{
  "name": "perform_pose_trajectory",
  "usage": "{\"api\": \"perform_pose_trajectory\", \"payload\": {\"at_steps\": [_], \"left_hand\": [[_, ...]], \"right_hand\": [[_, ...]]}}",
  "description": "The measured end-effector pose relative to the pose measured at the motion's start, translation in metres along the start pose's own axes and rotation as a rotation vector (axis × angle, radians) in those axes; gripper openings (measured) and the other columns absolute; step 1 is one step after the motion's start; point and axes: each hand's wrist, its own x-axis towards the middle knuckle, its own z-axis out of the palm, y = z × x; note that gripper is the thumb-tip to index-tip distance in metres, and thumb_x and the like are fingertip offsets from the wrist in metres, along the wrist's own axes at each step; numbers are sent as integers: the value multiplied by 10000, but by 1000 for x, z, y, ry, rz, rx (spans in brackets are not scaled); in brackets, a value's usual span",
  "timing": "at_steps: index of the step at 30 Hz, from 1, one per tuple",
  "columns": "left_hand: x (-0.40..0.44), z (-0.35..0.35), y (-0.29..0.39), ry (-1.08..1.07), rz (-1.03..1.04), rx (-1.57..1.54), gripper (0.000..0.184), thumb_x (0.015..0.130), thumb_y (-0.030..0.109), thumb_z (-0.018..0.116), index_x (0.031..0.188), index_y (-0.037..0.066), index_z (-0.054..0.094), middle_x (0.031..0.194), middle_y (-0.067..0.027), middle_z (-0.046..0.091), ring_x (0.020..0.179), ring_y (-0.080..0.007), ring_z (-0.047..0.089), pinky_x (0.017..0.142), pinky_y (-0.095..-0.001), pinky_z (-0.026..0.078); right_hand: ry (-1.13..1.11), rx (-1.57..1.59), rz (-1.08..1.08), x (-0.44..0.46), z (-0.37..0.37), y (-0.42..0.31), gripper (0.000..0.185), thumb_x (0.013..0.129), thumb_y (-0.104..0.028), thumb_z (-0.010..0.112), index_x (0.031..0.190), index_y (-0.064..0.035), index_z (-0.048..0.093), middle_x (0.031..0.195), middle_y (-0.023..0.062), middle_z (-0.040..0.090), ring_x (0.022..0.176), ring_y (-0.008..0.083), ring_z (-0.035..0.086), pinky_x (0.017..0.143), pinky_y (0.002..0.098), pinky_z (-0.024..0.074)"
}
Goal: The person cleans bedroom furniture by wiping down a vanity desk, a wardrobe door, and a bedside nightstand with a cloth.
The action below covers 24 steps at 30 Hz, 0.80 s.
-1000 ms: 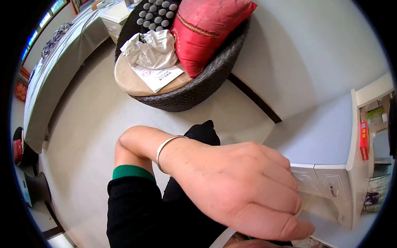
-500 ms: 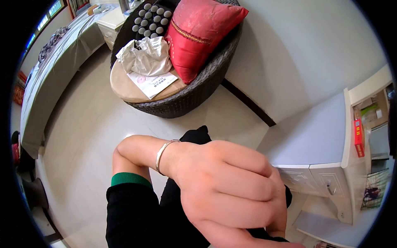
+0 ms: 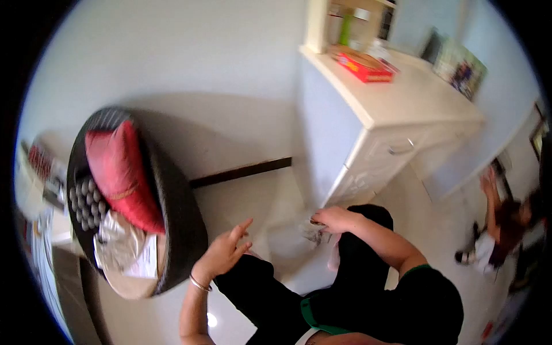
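Note:
My left hand (image 3: 224, 253), with a silver bracelet at its wrist, is raised above my left knee. Its fingers are apart and hold nothing. Over by my right knee, my right hand (image 3: 336, 220) has its fingers drawn together, with a small dark thing at their tips that is too blurred to name. Below that hand, a pale, blurred shape (image 3: 313, 233) with grey marks is near the floor. My black trousers (image 3: 362, 261) show under both arms.
A dark wicker chair (image 3: 187, 241) at left bears a red cushion (image 3: 123, 172), a pale cloth bag (image 3: 119, 238) and papers. A white cabinet (image 3: 374, 155) bears a red box (image 3: 365, 69). Another person (image 3: 509, 227), arms raised, is at far right.
The view has swung right, so the chair now appears farther left and the cabinet nearer the middle. My left hand has moved away from the camera and its fingers have spread. My right hand has come into view.

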Motion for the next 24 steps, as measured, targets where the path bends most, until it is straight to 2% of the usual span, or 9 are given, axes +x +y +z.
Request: {"api": "perform_pose_trajectory", "payload": {"at_steps": [2, 3, 6, 11, 13, 14, 17, 21, 24], "left_hand": [[9, 23, -21, -53, -17, -53, 420, 1040, 281, 449, 1416, 99, 491, 1081, -184, 701, 1076, -293, 661, 960, -375, 481], [13, 21, -22, -96, 15, -20, 420, 1040, 281, 449, 1416, 99, 491, 1081, -184, 701, 1076, -293, 661, 960, -375, 481], [37, 31, -23, 6, -67, -298, 414, 1034, 333, 451, 1304, 49, 585, 832, -130, 708, 813, -235, 675, 823, -337, 501], [66, 41, -14, -26, -81, -248, 420, 1030, 350, 457, 1250, 36, 628, 813, -128, 712, 795, -216, 672, 807, -328, 502], [75, 46, -18, -9, -66, -215, 422, 1026, 353, 464, 1245, 35, 633, 817, -121, 714, 805, -211, 671, 806, -321, 502], [80, 49, -18, 3, -65, -203, 422, 1026, 353, 464, 1245, 35, 633, 817, -121, 714, 805, -211, 671, 806, -321, 502], [84, 52, -20, 28, -103, -151, 423, 1027, 361, 466, 1233, 33, 636, 804, -106, 707, 804, -206, 669, 809, -315, 500], [80, 54, 2, 4, -155, -184, 413, 1027, 338, 473, 1238, 17, 624, 818, -86, 698, 821, -188, 661, 817, -305, 495], [72, 52, 30, -23, -167, -153, 406, 1027, 320, 482, 1246, 5, 615, 834, -84, 695, 830, -178, 655, 819, -298, 493]], "right_hand": [[1, 21, 93, -7, 2, -2, 443, 819, -215, 705, 1219, -78, 570, 1151, 143, 596, 1045, 368, 612, 852, 466, 508], [38, 21, 55, -9, 7, 2, 448, 820, -224, 705, 1222, -77, 569, 1139, 153, 604, 1031, 370, 617, 845, 468, 509], [118, 66, 67, -30, 9, 5, 456, 821, -238, 706, 1223, -74, 568, 1117, 173, 618, 1013, 374, 624, 834, 472, 509], [233, 219, 89, -71, 1, -5, 507, 841, -252, 707, 1279, -64, 534, 1143, 199, 632, 1071, 369, 615, 869, 455, 497], [590, 630, -63, -67, 25, 10, 518, 865, -234, 699, 1309, -48, 508, 1171, 198, 634, 1106, 334, 614, 910, 423, 488], [517, 733, -1, -67, 31, 19, 585, 881, -256, 695, 1383, -52, 474, 1240, 180, 621, 1157, 286, 597, 976, 388, 462], [633, 678, -7, -91, 26, 17, 557, 891, -208, 684, 1372, -23, 473, 1265, 171, 610, 1167, 271, 588, 982, 390, 458], [881, 902, -168, -115, 26, 45, 473, 901, -100, 656, 1345, -38, 506, 1226, 155, 629, 1149, 244, 599, 957, 369, 474], [1123, 1053, 31, -156, -2, 68, 380, 909, -24, 596, 1284, -63, 553, 1125, 79, 658, 1016, 160, 629, 841, 306, 527]]}}
